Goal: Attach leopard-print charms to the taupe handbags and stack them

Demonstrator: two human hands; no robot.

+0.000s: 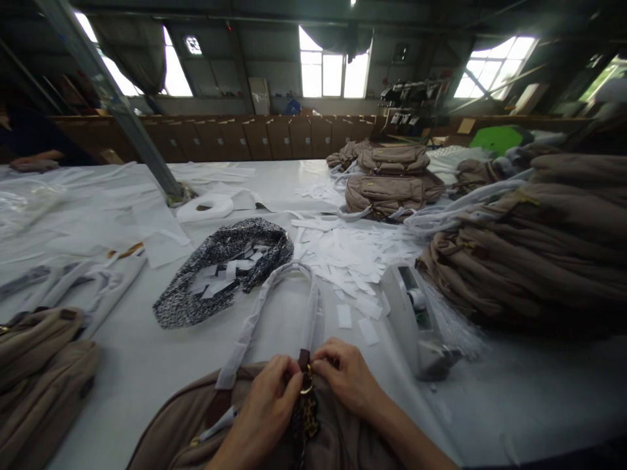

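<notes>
A taupe handbag [196, 405] lies in front of me at the bottom of the view. Its looped handle [249, 320] is wrapped in whitish material and stands up away from me. My left hand [272, 398] is closed in a pinch at the dark tab at the handle's base, beside a gold ring [306, 382]. From the other side, my right hand [350, 375] pinches at the same spot with curled fingers. Just below hangs a leopard-print charm [309, 418]. The fingertips hide exactly what is between them.
A black-and-white cloth holder [196, 307] with white slips lies ahead, near scattered white paper pieces [343, 254]. A grey tape dispenser [416, 326] stands right, before a tall pile of bags [539, 241]. More bags [44, 378] lie left. A metal post [122, 111] rises beyond.
</notes>
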